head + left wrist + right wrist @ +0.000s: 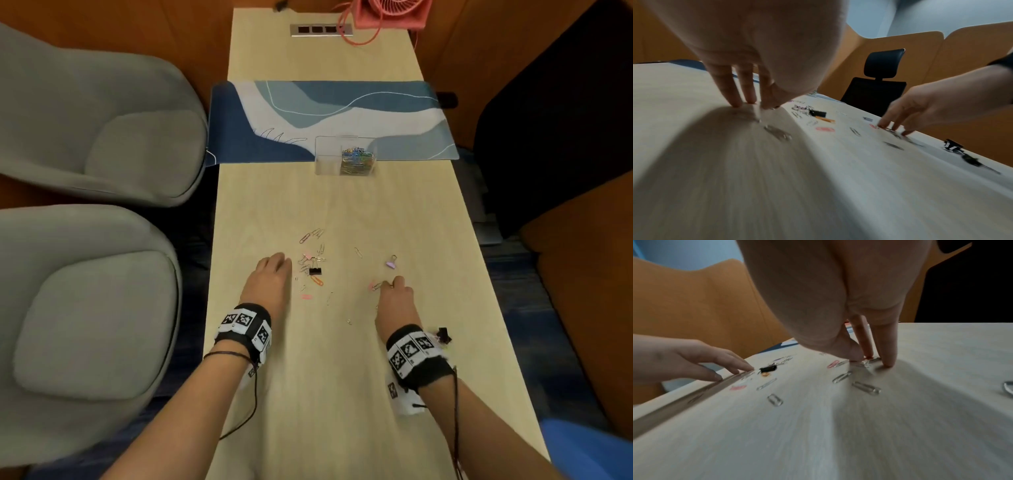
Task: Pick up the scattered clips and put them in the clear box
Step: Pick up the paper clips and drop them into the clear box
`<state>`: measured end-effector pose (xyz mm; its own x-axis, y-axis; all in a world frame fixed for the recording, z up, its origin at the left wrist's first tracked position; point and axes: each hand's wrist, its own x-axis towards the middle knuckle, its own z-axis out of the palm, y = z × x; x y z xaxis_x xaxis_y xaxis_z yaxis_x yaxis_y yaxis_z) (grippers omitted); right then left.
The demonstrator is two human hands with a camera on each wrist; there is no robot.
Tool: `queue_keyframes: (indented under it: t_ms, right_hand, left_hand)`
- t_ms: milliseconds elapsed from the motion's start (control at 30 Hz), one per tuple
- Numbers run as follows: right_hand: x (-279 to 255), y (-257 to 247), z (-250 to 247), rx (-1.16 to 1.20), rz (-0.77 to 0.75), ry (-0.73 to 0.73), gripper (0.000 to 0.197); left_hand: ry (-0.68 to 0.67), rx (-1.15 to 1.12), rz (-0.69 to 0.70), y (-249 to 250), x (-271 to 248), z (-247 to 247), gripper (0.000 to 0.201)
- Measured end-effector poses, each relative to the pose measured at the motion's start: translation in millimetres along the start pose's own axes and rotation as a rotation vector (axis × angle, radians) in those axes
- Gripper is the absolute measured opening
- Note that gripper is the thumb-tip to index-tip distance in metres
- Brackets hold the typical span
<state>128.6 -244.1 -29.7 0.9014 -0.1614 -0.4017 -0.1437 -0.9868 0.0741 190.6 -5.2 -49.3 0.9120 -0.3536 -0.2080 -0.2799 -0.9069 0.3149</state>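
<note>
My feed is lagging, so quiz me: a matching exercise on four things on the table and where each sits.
Things:
1. black binder clip
2. purple binder clip
3. clear box
4. pink fan

Places:
A. far end of the table
B. on the edge of the blue mat
C. beside the left hand's fingertips
D. just beyond the right hand

Pairs: 1-C, 2-D, 3-B, 4-A

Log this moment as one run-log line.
left hand: fingertips on table, holds nothing | right hand: pinching silver paper clip | clear box: partly filled | loose clips: remain
</note>
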Motion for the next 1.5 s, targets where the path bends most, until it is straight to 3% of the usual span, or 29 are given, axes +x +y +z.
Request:
queue_keyframes:
  t_ms: [100,200,267,367,567,667,833,933,1067,1167,1300,1500]
  right_hand:
    - [-3.6,-6.6,5.4,0.002,-0.065,0.062,0.048]
    - [-8.2,-6.2,9.7,0.107,-0.094,0.071,0.061]
    - [-14.9,-5.1,13.3,0.118,-0.147,0.063,0.059]
    - [-23.6,2.6,16.1,0.162,-0.193,0.021,0.049]
    - [-28.5,25.6,16.5,0.301,-0.002,-0.038,0.042]
    - [-32.5,16.3,19.6,0.326,0.022,-0.054,0.040]
    - [-17.3,1.2,21.3,0.437,-0.022,-0.017,0.038]
    - [-6.7,13.4,19.2,0.541,-0.008,0.059,0.051]
    - [1.6,26.2,25.7,0.367,-0.222,0.094,0.070]
    - [-5.2,26.4,32.9,0.227,-0.355,0.074,0.066]
    - [-25.5,22.4,46.0,0.004,-0.489,0.033,0.049]
    - [-36.0,18.1,36.8,-0.097,-0.496,0.070,0.061]
  left_hand:
    - [0.041,0.021,-0.072,-0.2,-27.4,15.4,0.071]
    - [0.105,-0.049,-0.137,8.2,-51.7,27.0,0.053]
    - [0.135,-0.131,-0.170,15.4,-63.3,29.5,0.040]
    - [0.108,-0.236,-0.188,23.8,-73.2,31.7,0.042]
    - [0.274,-0.445,-0.216,25.8,-67.8,50.8,0.029]
    - [0.346,-0.517,-0.211,39.3,-55.8,56.5,0.029]
    - [0.217,-0.498,-0.184,66.8,-34.4,57.3,0.056]
    - [0.099,-0.353,-0.060,77.7,-34.3,56.8,0.059]
    - [0.016,-0.143,0.096,78.7,-41.2,63.0,0.067]
    - [0.033,-0.133,0.124,79.3,-43.0,66.5,0.064]
    - [0.063,-0.198,0.126,87.9,-39.9,69.1,0.051]
    - [0.155,-0.226,0.128,98.7,-31.1,74.8,0.008]
